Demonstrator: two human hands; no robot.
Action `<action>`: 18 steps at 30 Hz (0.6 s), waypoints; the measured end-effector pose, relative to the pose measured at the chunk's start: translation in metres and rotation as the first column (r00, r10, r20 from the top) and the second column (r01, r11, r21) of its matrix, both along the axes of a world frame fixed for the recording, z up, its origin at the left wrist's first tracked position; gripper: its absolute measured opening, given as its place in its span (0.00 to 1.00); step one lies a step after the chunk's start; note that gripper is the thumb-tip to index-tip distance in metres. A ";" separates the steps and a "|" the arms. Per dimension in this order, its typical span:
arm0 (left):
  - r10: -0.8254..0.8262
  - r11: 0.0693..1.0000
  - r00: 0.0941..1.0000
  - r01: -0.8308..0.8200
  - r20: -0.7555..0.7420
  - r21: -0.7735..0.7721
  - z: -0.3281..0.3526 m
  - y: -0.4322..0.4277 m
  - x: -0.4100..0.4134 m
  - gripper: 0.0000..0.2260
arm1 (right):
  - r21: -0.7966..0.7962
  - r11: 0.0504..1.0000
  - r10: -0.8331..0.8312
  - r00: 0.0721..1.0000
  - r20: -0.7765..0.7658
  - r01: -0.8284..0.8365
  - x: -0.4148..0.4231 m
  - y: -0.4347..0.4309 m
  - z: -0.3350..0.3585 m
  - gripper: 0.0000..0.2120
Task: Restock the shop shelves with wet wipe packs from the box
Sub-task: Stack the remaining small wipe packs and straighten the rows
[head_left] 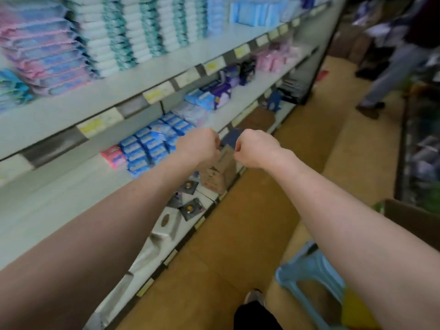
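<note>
Your left hand [197, 146] and right hand [257, 148] are curled into fists, nothing visible in either grip, in front of the cardboard box [220, 170]. Blue wipe packs [152, 144] are stacked on the shelf [71, 186] to its left.

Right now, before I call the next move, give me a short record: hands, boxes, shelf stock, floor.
left hand: fingers curled, nothing seen in it
right hand: fingers curled, nothing seen in it
brown carton: beyond the hands, partly hidden by them
second box: edge only, far right
top shelf: pink-blue packs and white-teal stacks
middle shelf: blue packs, bare stretch left of them
floor: blue stool at right; another person down the aisle
</note>
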State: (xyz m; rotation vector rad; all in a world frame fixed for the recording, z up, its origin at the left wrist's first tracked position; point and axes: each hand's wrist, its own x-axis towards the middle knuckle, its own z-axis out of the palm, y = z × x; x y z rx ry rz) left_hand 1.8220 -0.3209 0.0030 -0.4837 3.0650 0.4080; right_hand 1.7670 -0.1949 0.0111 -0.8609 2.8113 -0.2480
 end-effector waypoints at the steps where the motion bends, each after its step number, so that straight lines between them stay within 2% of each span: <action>1: -0.046 0.999 0.999 0.046 -0.001 0.001 -0.001 0.017 -0.005 0.10 | 0.005 0.999 -0.041 0.999 0.013 0.041 0.000 0.019 -0.001 0.11; 9: -0.315 0.949 0.949 0.315 0.023 -0.011 -0.010 0.170 -0.037 0.11 | 0.030 0.938 -0.345 0.937 0.058 0.344 -0.004 0.180 -0.016 0.08; 13: -0.426 0.904 0.904 0.427 0.036 -0.004 -0.023 0.255 -0.052 0.09 | 0.035 0.900 -0.436 0.893 0.108 0.435 -0.009 0.264 -0.034 0.09; 18: -0.520 0.854 0.846 0.517 0.122 0.060 -0.049 0.362 -0.071 0.10 | 0.079 0.841 -0.541 0.820 0.186 0.536 -0.015 0.369 -0.061 0.11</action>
